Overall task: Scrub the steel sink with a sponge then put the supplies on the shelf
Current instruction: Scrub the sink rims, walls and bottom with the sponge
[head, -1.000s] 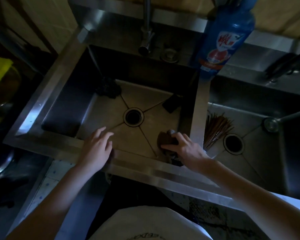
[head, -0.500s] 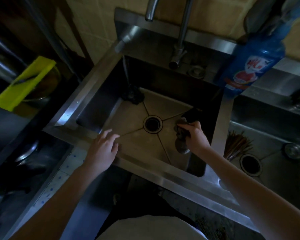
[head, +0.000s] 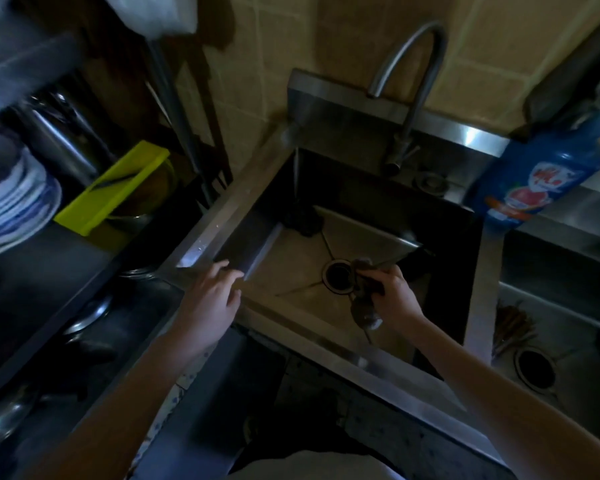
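— Dim kitchen, tan tiled wall [head: 354, 39] at the back. What's in front of it?

— A steel sink [head: 243, 199] with 2 basins. The left basin is the one being worked in; a curved tap [head: 407, 74] rises behind it, and a round drain [head: 338, 273] sits in the middle of its floor.

— Where's the sponge?

— Hard to make out in this light, but a dark, crumpled sponge [head: 366, 303] is in the right hand [head: 394, 299], down inside the left basin just right of the drain. The fingers are closed around it, and part of it hangs below the fist.

— And the left hand?

— The left hand [head: 212, 299] rests on the front left corner of the sink rim, fingers spread and loose, gripping nothing.

— Any cleaning supplies?

— A blue bottle [head: 541, 178] with a red and white label stands on the steel ledge behind the divider between the 2 basins.

— The right basin?

— It has its own drain [head: 534, 370], with a bundle of brown chopsticks [head: 511, 327] lying beside it.

— Left of the sink?

— A dark counter [head: 49, 271] with a stack of blue and white plates [head: 14, 202] and a yellow-green cutting board [head: 113, 188] lying over a bowl.
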Demonstrator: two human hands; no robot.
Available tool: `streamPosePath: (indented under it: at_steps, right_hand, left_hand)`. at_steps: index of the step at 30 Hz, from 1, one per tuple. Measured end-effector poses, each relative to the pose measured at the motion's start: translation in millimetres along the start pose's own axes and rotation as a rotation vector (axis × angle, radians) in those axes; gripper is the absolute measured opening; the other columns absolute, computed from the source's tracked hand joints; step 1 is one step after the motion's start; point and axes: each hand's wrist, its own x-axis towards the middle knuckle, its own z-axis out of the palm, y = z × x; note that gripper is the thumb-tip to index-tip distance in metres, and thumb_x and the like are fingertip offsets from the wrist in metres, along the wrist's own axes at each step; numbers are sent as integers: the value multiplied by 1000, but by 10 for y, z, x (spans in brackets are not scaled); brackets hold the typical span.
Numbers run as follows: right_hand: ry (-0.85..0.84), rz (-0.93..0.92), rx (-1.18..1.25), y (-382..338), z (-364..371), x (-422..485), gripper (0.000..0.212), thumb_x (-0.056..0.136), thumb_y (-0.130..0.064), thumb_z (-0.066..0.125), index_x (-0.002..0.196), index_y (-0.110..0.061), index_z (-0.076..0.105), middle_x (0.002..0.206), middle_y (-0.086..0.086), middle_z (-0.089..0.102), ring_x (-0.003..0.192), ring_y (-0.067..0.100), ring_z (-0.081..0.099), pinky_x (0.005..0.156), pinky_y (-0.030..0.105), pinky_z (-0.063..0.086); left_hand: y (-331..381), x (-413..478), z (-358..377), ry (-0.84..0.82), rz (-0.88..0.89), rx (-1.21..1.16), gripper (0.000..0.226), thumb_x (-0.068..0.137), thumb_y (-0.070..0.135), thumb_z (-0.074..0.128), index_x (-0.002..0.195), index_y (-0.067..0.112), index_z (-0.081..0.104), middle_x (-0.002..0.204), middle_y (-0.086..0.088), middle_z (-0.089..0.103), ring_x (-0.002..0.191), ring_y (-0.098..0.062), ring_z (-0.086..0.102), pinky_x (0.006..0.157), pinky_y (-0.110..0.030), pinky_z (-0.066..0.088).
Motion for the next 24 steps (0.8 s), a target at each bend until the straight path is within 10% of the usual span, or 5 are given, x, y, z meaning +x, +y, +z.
streamPosePath:
  at_steps: [13,19,24]
  right_hand:
    - [10,-288,-17,-1269,306,294,45,80,5,55,114,-22,66,116,-2,50,106,16,51,85,20,38]
    - [3,-414,48,-1928,388,489,35,83,-3,64,110,-25,65,114,-2,53,98,9,51,68,6,38]
    - [40,-594,38,-2627,338,606,31,80,-1,65,100,-23,70,101,-6,64,97,12,61,85,32,53]
  left_hand:
    - [-723,-31,-892,175,-71,-7,30,90,20,56,121,17,58,139,-6,42,125,-29,44,98,-44,39]
    - [-1086,-1,-1406,222,-137,33,31,92,23,54,123,19,56,140,-7,41,129,-28,40,104,-44,35]
    - [-1296,43,-1907,296,-179,134,33,90,26,53,122,21,56,135,-5,45,121,-30,47,97,-42,39]
